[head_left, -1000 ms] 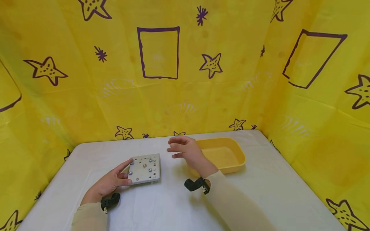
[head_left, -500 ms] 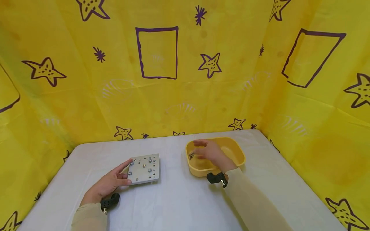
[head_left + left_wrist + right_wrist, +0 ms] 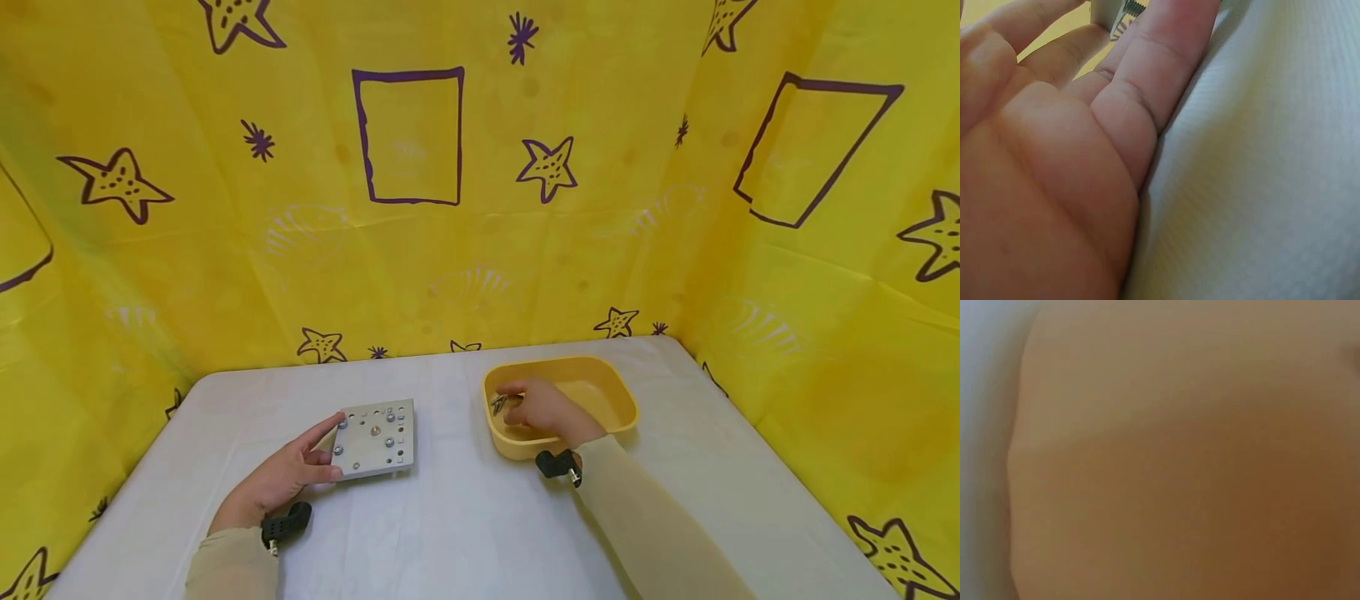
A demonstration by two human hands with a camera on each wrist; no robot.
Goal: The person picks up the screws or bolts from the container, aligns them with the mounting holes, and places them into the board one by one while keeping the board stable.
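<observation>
A square pale metal plate (image 3: 373, 458) with holes and several bolts in its face lies left of the middle in the head view. My left hand (image 3: 279, 477) grips its left edge, index finger at the upper corner and thumb at the lower one. The left wrist view shows this palm (image 3: 1047, 187) close up, low beside the white cloth. My right hand (image 3: 547, 410) reaches down inside a yellow tray (image 3: 615, 433). Its fingertips are right at a few small metal screws (image 3: 498, 404) near the tray's left wall. Blurred skin fills most of the right wrist view.
A white cloth-covered table (image 3: 420, 542) bears the plate and the tray, with a gap between them. Yellow curtains (image 3: 480, 250) with purple drawings stand behind the table and along both sides. A dark camera mount sits on each wrist.
My right hand has moved right from beside the tray, over its rim, then down inside to the screws. My left hand and the plate have stayed in place.
</observation>
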